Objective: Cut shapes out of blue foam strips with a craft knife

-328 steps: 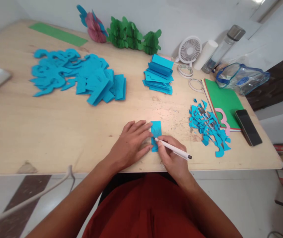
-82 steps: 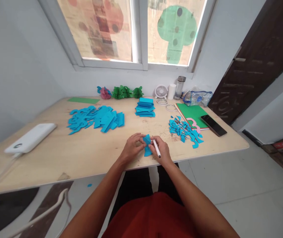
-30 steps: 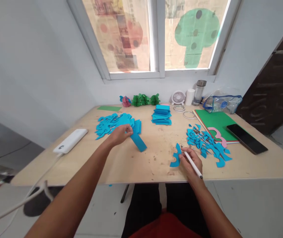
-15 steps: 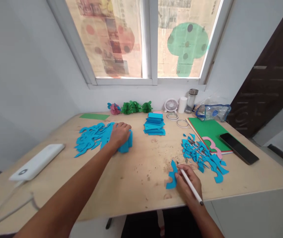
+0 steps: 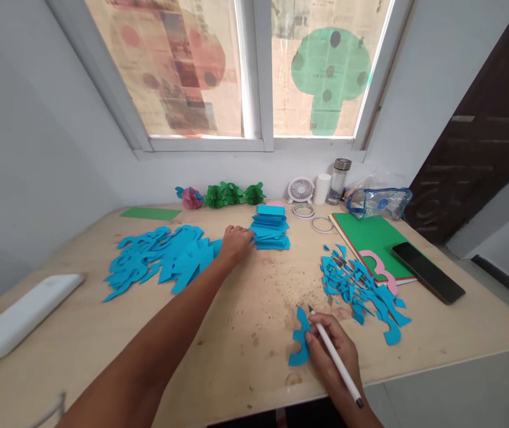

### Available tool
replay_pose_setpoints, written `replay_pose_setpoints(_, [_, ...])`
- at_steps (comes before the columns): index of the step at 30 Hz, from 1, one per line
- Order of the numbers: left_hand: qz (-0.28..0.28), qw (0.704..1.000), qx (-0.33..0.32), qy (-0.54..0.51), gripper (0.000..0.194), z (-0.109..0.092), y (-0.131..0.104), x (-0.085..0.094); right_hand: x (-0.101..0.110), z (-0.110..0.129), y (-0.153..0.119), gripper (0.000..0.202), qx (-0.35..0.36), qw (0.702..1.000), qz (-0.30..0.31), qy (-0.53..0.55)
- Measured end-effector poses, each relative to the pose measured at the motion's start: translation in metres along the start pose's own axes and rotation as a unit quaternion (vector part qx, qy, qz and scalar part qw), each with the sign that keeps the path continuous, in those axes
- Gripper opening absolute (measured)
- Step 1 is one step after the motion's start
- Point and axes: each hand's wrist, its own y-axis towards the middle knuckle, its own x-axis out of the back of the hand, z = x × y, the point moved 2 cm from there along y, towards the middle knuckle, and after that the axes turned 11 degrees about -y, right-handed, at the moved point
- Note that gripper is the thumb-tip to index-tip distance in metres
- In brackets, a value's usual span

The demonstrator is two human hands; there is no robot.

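My right hand [image 5: 337, 349] is closed around a white pen [image 5: 335, 358] with a dark tip, pointing up and left. Its thumb side also presses on a wavy blue paper cut-out [image 5: 299, 340] near the table's front edge. My left hand [image 5: 237, 244] stretches across the table, fingers extended, at the left edge of a stack of folded blue paper [image 5: 271, 229]. Its fingertips are partly hidden, and no paper is seen in its grasp. Just left of it spreads a pile of blue cut-out pieces [image 5: 147, 255].
Blue scraps [image 5: 357, 282] lie right of the pen, beside a green sheet [image 5: 370, 238] bearing a pink curved cut-out [image 5: 382, 270] and a phone [image 5: 426, 270]. Behind stand a small fan [image 5: 301, 190], a bottle [image 5: 338, 183] and green paper crafts [image 5: 232, 194]. A white device [image 5: 31, 312] is at left.
My left hand has moved right, from the blue cut-out pile to the folded stack. My right hand keeps the pen and cut-out. The view has shifted slightly.
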Motion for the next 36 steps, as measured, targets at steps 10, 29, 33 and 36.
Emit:
replay_pose_setpoints(10, [0.002,1.0,0.004,0.026,0.035,0.002,-0.014,-0.004,0.001,0.004,0.0,0.025,-0.002,1.0,0.008,-0.023])
replay_pose_setpoints(29, [0.005,0.999,-0.033,0.014,0.015,-0.044,-0.068,0.016,0.002,-0.003,0.003,0.025,0.007,0.999,0.0,-0.037])
replay_pose_setpoints(33, [0.032,0.998,-0.046,-0.024,0.01,-0.057,-0.103,0.012,0.002,0.0,0.004,0.024,-0.002,0.999,-0.003,-0.041])
replay_pose_setpoints(36, [0.024,0.999,0.0,-0.039,0.018,-0.055,-0.106,0.013,0.001,0.002,0.003,0.022,-0.009,1.0,-0.002,-0.029])
